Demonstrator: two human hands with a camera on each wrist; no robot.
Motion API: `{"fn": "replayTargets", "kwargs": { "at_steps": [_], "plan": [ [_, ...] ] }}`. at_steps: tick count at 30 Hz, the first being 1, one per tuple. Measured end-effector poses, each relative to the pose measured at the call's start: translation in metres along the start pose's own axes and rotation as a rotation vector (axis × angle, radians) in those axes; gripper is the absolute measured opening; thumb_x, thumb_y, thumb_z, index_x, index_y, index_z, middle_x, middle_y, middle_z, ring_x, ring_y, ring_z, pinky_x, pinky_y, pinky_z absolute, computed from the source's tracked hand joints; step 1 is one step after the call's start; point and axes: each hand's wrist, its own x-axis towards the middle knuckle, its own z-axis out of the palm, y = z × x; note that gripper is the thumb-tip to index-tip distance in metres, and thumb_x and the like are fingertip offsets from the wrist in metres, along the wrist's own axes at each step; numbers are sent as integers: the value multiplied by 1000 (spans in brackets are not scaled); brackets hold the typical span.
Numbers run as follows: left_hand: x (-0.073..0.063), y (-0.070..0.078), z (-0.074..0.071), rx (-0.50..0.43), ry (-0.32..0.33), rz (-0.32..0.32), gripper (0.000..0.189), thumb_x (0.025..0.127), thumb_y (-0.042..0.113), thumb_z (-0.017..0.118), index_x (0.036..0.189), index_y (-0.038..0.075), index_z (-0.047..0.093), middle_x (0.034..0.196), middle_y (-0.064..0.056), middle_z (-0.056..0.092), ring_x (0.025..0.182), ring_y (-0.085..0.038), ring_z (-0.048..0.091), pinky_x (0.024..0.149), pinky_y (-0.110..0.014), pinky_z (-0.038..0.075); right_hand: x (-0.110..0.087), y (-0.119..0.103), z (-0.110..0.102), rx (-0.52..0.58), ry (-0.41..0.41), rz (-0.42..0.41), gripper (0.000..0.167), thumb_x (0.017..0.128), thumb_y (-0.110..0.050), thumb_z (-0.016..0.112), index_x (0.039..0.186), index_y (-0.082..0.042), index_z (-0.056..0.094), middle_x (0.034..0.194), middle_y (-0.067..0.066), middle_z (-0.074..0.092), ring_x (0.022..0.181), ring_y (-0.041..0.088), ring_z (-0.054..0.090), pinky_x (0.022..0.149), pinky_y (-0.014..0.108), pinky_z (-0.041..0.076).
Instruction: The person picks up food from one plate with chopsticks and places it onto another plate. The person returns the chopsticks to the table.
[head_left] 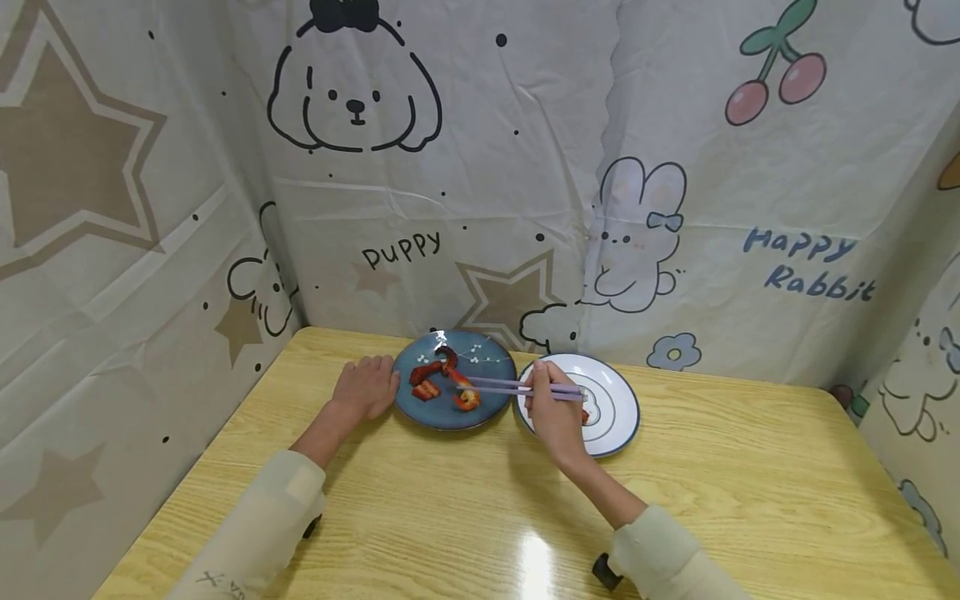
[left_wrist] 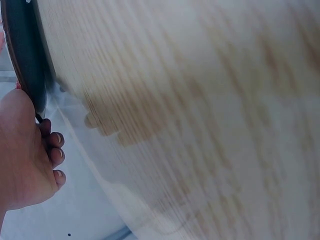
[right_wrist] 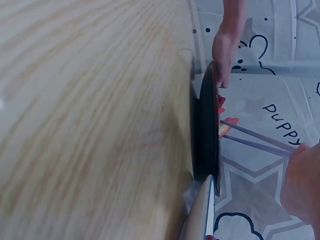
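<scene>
My left hand [head_left: 367,387] holds the left rim of a dark blue plate [head_left: 491,408], thumb at the rim. In the left wrist view, the other fingers curl beside the plate's edge. Several red-orange food pieces [head_left: 426,390] lie on this plate, one a curled, shrimp-like piece [head_left: 467,401]. My right hand [head_left: 555,421] grips a pair of purple chopsticks [head_left: 498,385] above a white plate [head_left: 626,408]. The chopsticks reach left over the blue plate. In the right wrist view their tips are slightly apart, at an orange piece [right_wrist: 227,127].
The plates stand side by side near the back of the wooden table [head_left: 420,508]. A small red piece [head_left: 585,416] shows on the white plate, partly behind my right hand. Printed cloth [head_left: 510,200] hangs directly behind the table and along both sides.
</scene>
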Motion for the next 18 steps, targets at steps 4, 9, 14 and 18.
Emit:
{"fn": "replayTargets", "kwargs": {
  "at_steps": [4,9,14,18],
  "plan": [
    [0,0,0,4,1,-1,30,107,26,36,104,0,51,94,-14,54,95,-35,53,79,-50,39,2,0,-3,-11,32,-14,36,107,-12,45,82,10,56,60,15,54,47,11,48,46,20,37],
    [1,0,1,6,6,-2,31,107,26,35,104,0,52,94,-14,55,96,-35,54,79,-51,39,5,6,-7,34,42,-23,36,107,-10,43,84,15,54,59,17,53,45,8,45,43,17,33],
    [1,1,0,12,7,3,30,107,25,36,104,0,52,92,-14,54,94,-35,54,78,-50,40,15,30,-13,43,69,-24,41,108,-19,43,83,11,57,61,16,55,47,9,48,43,18,36],
    [1,1,0,14,3,3,30,107,25,36,103,0,51,89,-13,52,90,-33,53,76,-49,40,19,35,-16,50,102,-60,43,108,-26,45,81,5,58,61,12,56,49,10,51,44,19,39]
  ]
}}
